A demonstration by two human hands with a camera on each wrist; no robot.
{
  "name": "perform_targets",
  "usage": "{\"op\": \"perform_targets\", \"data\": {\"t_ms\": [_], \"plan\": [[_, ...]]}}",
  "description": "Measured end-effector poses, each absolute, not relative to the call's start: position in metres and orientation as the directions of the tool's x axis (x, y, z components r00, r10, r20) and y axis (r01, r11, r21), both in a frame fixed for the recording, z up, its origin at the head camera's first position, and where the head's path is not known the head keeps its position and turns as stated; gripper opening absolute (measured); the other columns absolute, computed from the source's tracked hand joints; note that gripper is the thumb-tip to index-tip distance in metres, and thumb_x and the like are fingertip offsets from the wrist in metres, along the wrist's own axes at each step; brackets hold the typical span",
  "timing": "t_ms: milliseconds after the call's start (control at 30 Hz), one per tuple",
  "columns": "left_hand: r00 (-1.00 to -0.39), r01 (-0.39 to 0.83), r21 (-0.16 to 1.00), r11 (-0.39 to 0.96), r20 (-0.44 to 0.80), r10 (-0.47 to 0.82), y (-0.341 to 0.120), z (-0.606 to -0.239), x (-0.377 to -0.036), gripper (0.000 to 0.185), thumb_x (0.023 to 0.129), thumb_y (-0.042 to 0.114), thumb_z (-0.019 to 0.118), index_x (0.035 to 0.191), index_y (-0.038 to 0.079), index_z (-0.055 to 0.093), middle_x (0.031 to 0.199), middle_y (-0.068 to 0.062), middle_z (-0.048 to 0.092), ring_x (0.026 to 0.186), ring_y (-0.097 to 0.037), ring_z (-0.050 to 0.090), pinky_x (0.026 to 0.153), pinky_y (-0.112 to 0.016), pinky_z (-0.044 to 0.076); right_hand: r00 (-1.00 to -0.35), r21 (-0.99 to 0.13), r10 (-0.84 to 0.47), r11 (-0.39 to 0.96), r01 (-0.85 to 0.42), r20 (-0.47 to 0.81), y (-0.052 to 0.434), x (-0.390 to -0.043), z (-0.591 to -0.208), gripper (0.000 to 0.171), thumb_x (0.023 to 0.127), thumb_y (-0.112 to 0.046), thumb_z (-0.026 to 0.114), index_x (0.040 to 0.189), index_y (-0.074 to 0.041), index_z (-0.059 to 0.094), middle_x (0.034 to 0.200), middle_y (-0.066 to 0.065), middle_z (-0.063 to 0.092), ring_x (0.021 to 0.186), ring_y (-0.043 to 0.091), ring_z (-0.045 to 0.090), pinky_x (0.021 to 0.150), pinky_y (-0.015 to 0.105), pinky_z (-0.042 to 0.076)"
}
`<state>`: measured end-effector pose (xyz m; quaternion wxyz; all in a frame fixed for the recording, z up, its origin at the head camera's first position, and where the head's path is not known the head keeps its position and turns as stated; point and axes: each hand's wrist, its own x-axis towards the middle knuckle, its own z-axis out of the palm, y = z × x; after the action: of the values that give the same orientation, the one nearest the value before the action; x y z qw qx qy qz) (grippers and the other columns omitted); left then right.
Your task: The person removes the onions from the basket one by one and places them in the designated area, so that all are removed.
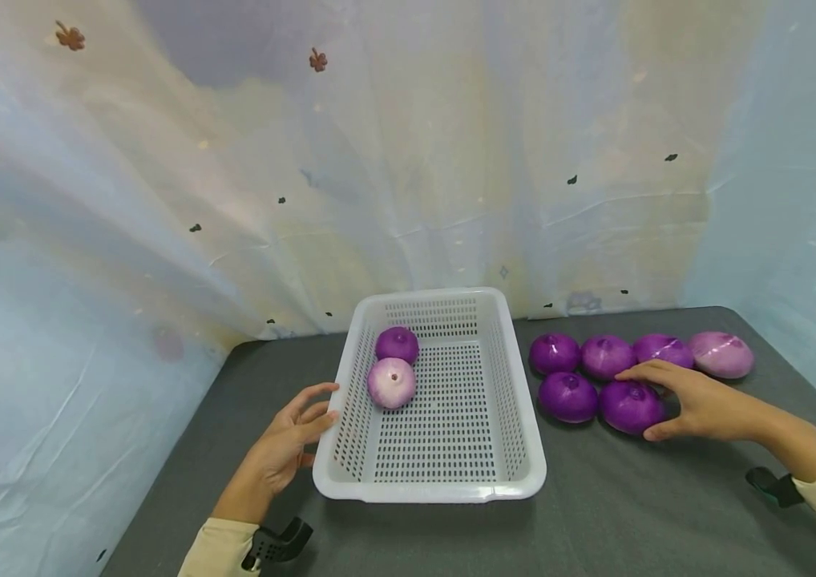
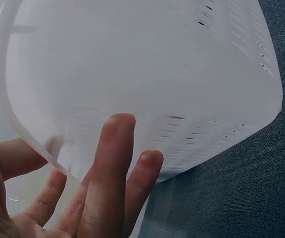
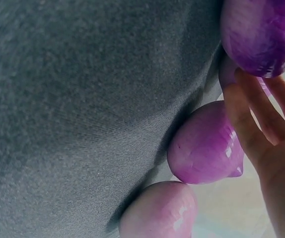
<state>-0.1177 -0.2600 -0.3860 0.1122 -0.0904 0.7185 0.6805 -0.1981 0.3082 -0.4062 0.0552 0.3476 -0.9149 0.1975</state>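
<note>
In the head view my right hand (image 1: 692, 405) grips a dark purple onion (image 1: 628, 407), thumb on its near side and fingers over its far side. That onion (image 3: 261, 37) shows at the upper right of the right wrist view. On the other side, my left hand (image 1: 281, 449) touches the left rim of a white perforated plastic basket (image 1: 444, 490) with spread, fairly straight fingers. Two of those fingers (image 2: 113, 153) lie along the basket's outer wall in the left wrist view. Inside the basket, a purple onion (image 1: 397, 344) and a paler onion (image 1: 390, 383) sit against the left side.
Right of the basket, another purple onion (image 1: 567, 397) stands beside the gripped one. Behind them runs a row of several onions, with a pale pink one (image 1: 721, 355) at its right end. A dark grey cloth (image 1: 595, 513) covers the table, and a patterned curtain (image 1: 408, 160) hangs behind.
</note>
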Motion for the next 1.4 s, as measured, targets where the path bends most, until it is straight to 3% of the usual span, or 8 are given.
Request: {"op": "perform_targets", "data": {"t_ms": [200,600,1233,1400], "plan": [[-0.960,-0.277,0.959,0.054,-0.279,0.025,-0.2611,-0.3862,-0.1178,0.063,0.092,0.023,0.073,0.146,0.022,0.042,0.139,-0.007,0.059,0.104,-0.020,0.069,0.075,-0.046,0.061,-0.757,-0.315,-0.610,0.689,-0.652,0.233,0.3080,-0.2006,-0.4063,0.077,0.068,-0.050,0.088,0.133,-0.022,0.059,0.130,0.000,0.062,0.117,-0.007,0.047,0.090,0.010,0.042],[-0.962,-0.267,0.962,0.057,-0.270,0.039,-0.2609,-0.3890,-0.1172,0.063,0.092,0.022,0.072,0.147,0.022,0.041,0.142,-0.010,0.056,0.104,-0.022,0.069,0.075,-0.047,0.061,-0.753,-0.319,-0.611,0.683,-0.657,0.243,0.3104,-0.2003,-0.4071,0.076,0.068,-0.050,0.088,0.133,-0.021,0.059,0.130,0.001,0.061,0.117,-0.015,0.042,0.087,0.014,0.046],[-0.960,-0.276,0.960,0.048,-0.278,0.036,-0.2615,-0.3903,-0.1179,0.061,0.093,0.022,0.072,0.146,0.022,0.042,0.139,-0.006,0.058,0.104,-0.021,0.070,0.074,-0.046,0.061,-0.725,-0.309,-0.615,0.656,-0.688,0.309,0.3094,-0.2020,-0.4122,0.068,0.069,-0.043,0.089,0.128,-0.023,0.062,0.125,-0.003,0.063,0.115,-0.013,0.045,0.090,0.002,0.035],[-0.959,-0.279,0.959,0.048,-0.280,0.027,-0.2605,-0.3904,-0.1183,0.062,0.092,0.021,0.072,0.146,0.022,0.042,0.137,-0.005,0.060,0.103,-0.020,0.070,0.074,-0.046,0.061,-0.725,-0.299,-0.615,0.661,-0.688,0.311,0.3092,-0.2028,-0.4132,0.068,0.069,-0.044,0.089,0.128,-0.023,0.062,0.125,-0.005,0.062,0.114,-0.010,0.047,0.089,0.004,0.038]]}}
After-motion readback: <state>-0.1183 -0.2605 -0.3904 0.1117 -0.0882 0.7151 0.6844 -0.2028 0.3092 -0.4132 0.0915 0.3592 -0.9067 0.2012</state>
